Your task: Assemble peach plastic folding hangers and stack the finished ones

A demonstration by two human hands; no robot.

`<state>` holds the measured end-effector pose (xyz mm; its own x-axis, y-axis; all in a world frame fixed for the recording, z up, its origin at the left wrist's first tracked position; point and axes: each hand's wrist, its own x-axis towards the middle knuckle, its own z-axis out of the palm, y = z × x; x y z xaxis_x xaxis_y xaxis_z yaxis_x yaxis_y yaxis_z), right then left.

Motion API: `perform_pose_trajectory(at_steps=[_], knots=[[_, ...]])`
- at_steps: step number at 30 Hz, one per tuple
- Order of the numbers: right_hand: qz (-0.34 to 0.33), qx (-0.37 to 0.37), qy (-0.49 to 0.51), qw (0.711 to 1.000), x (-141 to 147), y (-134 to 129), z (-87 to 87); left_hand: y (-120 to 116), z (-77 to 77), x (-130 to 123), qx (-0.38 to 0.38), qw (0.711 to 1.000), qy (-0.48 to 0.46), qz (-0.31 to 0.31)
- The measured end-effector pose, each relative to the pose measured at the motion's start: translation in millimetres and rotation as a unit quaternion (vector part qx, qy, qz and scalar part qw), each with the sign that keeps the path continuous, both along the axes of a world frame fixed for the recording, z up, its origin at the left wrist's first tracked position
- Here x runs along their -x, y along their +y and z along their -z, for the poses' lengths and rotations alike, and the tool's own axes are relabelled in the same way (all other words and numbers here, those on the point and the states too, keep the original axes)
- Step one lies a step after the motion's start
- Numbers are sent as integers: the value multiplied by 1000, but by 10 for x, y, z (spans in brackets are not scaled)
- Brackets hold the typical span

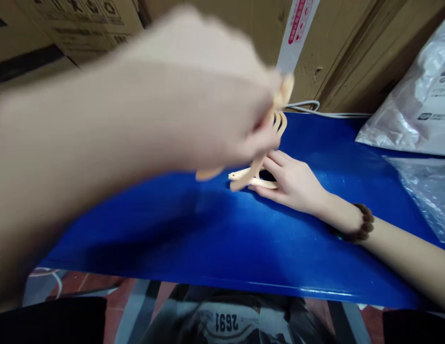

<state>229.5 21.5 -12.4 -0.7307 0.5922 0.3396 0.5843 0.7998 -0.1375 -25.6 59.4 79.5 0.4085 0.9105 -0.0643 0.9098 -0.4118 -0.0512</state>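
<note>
My left hand (222, 105), large and blurred in the middle of the head view, is closed above the blue table. Pale beige curved pieces (282, 123) with several slots or prongs stick out past its fingers. One slim beige arm (240, 183) slants down below it; how these parts join is hidden. Lower right, my right hand (294, 181) rests close to the tabletop, its fingers and thumb closed on a pale cream looped piece (263, 183). A small hole shows at that piece's left tip. The beige arm crosses in front of it.
The blue table (222, 248) has its front edge near my body. Cardboard boxes (337, 48) stand along the back, with a white cable (337, 114) before them. On the right lie a white plastic bag (419, 100) and clear plastic wrap (423, 186).
</note>
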Motion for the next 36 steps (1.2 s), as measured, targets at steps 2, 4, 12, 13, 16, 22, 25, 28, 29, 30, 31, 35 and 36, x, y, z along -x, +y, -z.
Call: perform_pose_trajectory(at_steps=[2,4,12,13,16,22,25,28,29,30,31,35,36], knots=[[8,-8,-2,1000,5,-7,7,-481,61,-330,-73,991,85,79],[17,-3,-9,1000,11,-14,5,-787,143,-546,-37,984,86,150],[59,-6,-19,998,29,-25,-2,-631,668,-366,-36,989,22,142],[58,-3,-19,998,30,-26,1,-623,693,-357,-32,990,13,135],[56,2,-16,998,31,-26,4,-643,738,-345,-34,991,-28,123],[79,50,29,995,26,20,-9,-620,812,-244,-11,981,-151,124],[85,79,62,991,25,55,-21,-607,825,-208,-27,977,-166,128],[87,114,89,986,19,82,-37,-624,827,-203,-41,973,-170,150],[88,125,97,983,15,89,-43,-632,827,-205,-41,972,-168,158],[89,133,105,981,12,93,-49,-638,828,-208,-40,972,-164,165],[90,141,112,980,8,96,-56,-644,828,-211,-40,971,-160,171],[94,161,126,974,4,92,-81,-645,835,-214,-33,971,-159,177],[95,159,128,974,5,90,-85,-642,837,-213,-32,970,-166,177]])
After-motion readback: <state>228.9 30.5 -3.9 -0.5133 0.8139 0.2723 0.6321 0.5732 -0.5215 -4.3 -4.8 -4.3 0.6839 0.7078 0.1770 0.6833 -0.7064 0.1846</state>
